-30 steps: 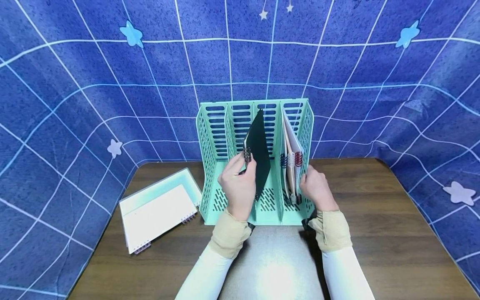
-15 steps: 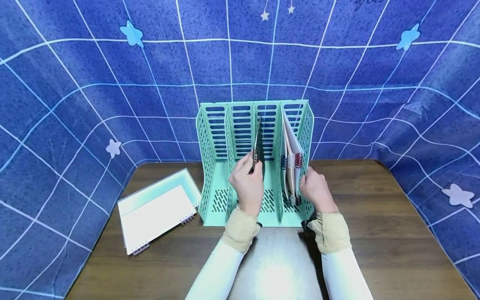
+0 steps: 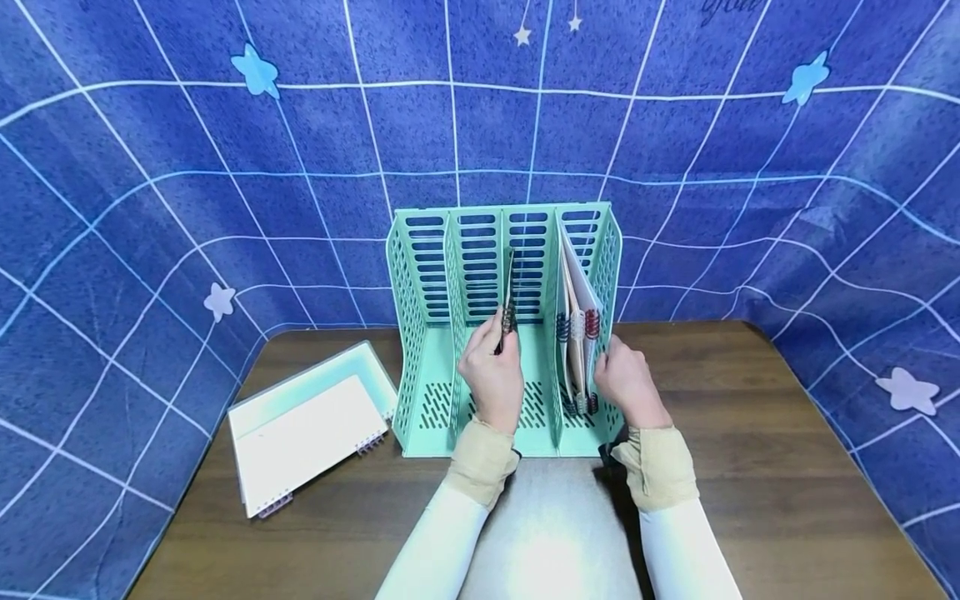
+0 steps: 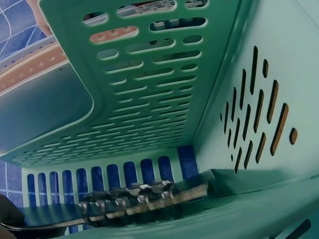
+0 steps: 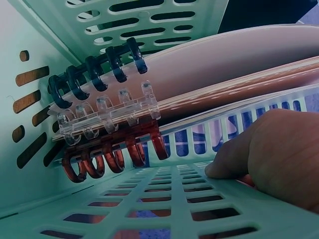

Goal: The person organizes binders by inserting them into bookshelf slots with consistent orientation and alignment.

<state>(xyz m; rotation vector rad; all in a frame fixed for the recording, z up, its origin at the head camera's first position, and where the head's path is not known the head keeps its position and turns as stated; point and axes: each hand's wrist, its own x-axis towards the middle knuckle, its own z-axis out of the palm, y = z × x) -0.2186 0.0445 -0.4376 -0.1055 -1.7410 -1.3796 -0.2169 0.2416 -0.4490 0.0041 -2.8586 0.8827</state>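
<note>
Pale pads point(image 3: 307, 450) lay on the table point(image 3: 765, 433) left of the rack point(image 3: 431, 354). The left hand point(image 3: 495, 375) pinched a dark-ringed pad point(image 4: 134, 201) in the third slot point(image 3: 535, 358); three pads point(image 3: 577, 325) stood in the fourth; the right hand point(image 3: 632, 382) gripped the right wall point(image 3: 611, 300).

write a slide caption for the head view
Left hand holds a ring-bound notebook inside the mint-green organizer; right hand grips its right wall.

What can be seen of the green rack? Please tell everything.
The mint-green rack stands on the brown table and looks plastic. Three dividers make four compartments; its back has horizontal slots, its floor slanted ones, its walls many holes. Ring-bound notebooks sit in the rightmost compartment. The right hand grips the right wall; the left hand holds a dark notebook in the adjacent compartment.
</note>
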